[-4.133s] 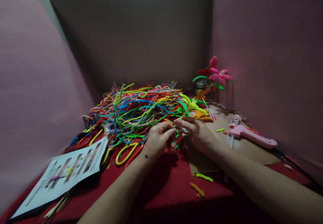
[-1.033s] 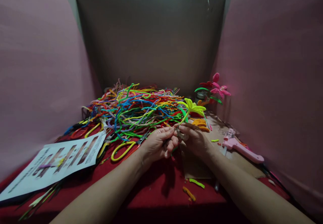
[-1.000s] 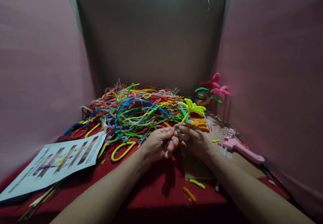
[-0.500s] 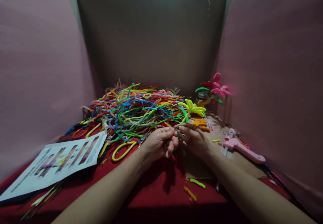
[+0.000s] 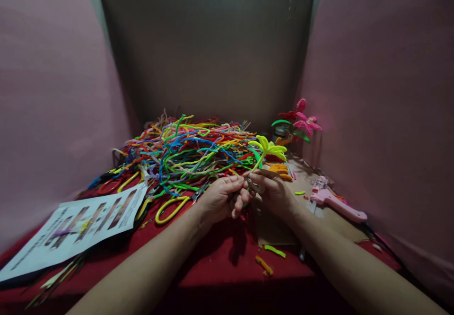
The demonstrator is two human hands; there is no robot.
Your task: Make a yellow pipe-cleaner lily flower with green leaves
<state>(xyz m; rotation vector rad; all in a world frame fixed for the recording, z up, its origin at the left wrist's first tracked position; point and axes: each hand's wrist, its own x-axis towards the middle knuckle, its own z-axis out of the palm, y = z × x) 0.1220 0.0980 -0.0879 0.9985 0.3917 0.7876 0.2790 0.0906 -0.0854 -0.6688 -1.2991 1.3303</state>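
A yellow pipe-cleaner flower (image 5: 267,148) stands tilted above my fingertips, its stem running down between my two hands. My left hand (image 5: 225,196) is closed, thumb and forefinger pinching at the lower end of the stem. Touching it from the other side, my right hand (image 5: 272,191) is also closed around the stem's low part. Something small and greyish shows between the fingers there, too hidden to name. Just behind the flower are green leaf-like pieces (image 5: 256,157) and orange looped pieces (image 5: 278,169).
A heap of coloured pipe cleaners (image 5: 198,149) lies behind my hands. Yellow-handled scissors (image 5: 172,210) and a printed sheet (image 5: 88,225) are at left. To the right, a pink glue gun (image 5: 340,204) rests on cardboard (image 5: 275,232). Pink flowers (image 5: 307,123) stand behind; cut scraps (image 5: 275,251) lie in front.
The whole view has shifted slightly, so everything appears a little further left and up. Both hands keep their grip on the yellow flower.
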